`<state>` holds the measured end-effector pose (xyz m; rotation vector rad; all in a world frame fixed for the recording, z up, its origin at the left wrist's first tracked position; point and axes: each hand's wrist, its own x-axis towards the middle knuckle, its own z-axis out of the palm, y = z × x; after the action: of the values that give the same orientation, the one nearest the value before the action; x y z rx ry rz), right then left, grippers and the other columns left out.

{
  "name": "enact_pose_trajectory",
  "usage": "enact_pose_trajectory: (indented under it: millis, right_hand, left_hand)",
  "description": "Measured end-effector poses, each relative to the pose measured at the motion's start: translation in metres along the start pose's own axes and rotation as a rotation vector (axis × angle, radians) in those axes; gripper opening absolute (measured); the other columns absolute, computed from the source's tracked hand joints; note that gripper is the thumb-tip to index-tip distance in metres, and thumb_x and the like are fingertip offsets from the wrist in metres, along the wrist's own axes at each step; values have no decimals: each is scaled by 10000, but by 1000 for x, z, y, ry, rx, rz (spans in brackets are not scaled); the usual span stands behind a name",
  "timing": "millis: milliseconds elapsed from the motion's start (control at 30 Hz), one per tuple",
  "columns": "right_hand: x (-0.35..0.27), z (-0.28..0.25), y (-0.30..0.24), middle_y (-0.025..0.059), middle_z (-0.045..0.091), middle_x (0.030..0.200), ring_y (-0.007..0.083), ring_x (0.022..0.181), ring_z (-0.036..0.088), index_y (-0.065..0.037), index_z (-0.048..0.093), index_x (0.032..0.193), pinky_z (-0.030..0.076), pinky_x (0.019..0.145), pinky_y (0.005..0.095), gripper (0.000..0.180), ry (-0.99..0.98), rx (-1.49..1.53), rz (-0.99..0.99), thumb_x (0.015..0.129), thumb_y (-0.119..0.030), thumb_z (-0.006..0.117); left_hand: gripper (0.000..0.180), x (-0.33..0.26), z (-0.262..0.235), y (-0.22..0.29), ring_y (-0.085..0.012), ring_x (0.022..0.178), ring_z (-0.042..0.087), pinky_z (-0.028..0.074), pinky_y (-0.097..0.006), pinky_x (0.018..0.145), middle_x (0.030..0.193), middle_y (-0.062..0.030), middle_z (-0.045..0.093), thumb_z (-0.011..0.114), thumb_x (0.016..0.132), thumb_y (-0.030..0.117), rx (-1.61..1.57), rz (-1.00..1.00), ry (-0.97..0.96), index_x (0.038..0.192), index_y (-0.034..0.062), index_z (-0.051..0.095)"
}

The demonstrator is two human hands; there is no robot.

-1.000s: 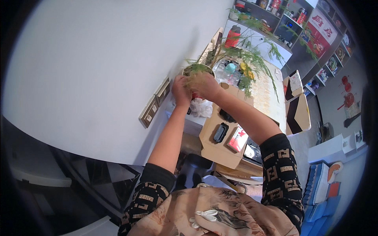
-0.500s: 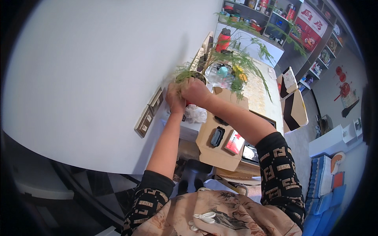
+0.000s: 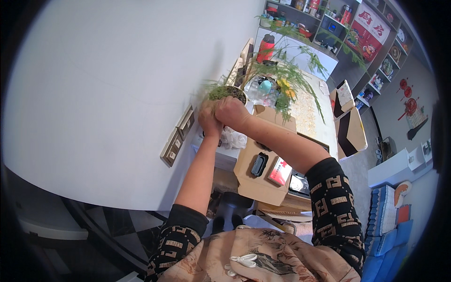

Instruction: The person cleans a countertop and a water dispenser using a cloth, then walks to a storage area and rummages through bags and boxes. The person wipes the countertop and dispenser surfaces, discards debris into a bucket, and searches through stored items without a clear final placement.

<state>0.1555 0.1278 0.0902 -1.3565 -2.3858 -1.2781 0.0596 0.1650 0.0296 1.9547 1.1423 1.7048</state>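
A potted fern (image 3: 300, 70) with long feathery fronds stands against the white wall, its pale pot filled with dark soil (image 3: 231, 93). Both my hands meet at the near edge of that pot. On the left, my left hand (image 3: 209, 118) is closed at some fine green fronds that spill over its fingers. Pressed against it, my right hand (image 3: 233, 113) is closed as well, knuckles up; what its fingers pinch is hidden. Just below the hands lies a crumpled white plastic bag (image 3: 233, 138).
An opened cardboard box (image 3: 249, 181) holds a black plastic tray (image 3: 259, 164) and a red-and-white packet (image 3: 280, 171). Wall sockets (image 3: 172, 148) sit left of my forearm. Beyond are a red bottle (image 3: 266, 48), a patterned table (image 3: 307, 105) and chairs (image 3: 351, 131).
My hands have dropped slightly toward me, and more of the pot's soil shows above them. Both stay closed and pressed together.
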Motion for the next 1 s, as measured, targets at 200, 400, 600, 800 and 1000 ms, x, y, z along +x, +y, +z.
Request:
enact_pose_trajectory:
  millis: [200,400,600,800,1000]
  right_hand:
    - [2,4,1,55,597,649,207,610,592,-82,603,690,443,493,315,91,2,77,68,699,-172,603]
    - [-1,3,5,56,611,695,205,642,623,-84,579,765,499,527,323,94,18,155,132,723,-162,610]
    - [16,5,8,50,593,676,205,634,631,-84,561,761,517,535,332,89,65,151,258,727,-146,614]
    - [6,-7,0,53,599,715,217,681,640,-78,548,786,522,555,333,100,20,245,186,748,-147,608]
    - [-27,-28,-4,62,596,745,216,696,633,-78,541,792,509,543,339,85,-40,316,125,762,-143,587]
  left_hand:
    - [107,0,6,0,-337,712,582,444,-428,599,726,-129,582,615,786,90,-65,86,121,692,57,577]
    - [29,0,7,-4,-298,712,609,470,-340,624,782,-111,616,621,795,62,-126,-5,56,799,50,647]
    - [32,-3,13,5,-313,707,583,454,-380,609,761,-114,591,610,786,58,-265,-23,120,763,53,632]
    - [86,-3,4,1,-267,817,622,480,-343,710,859,-95,630,621,829,82,-229,-196,12,886,59,681]
    - [269,-11,-11,1,-303,908,618,493,-364,812,960,-148,637,611,860,115,-161,-11,95,1114,59,684]
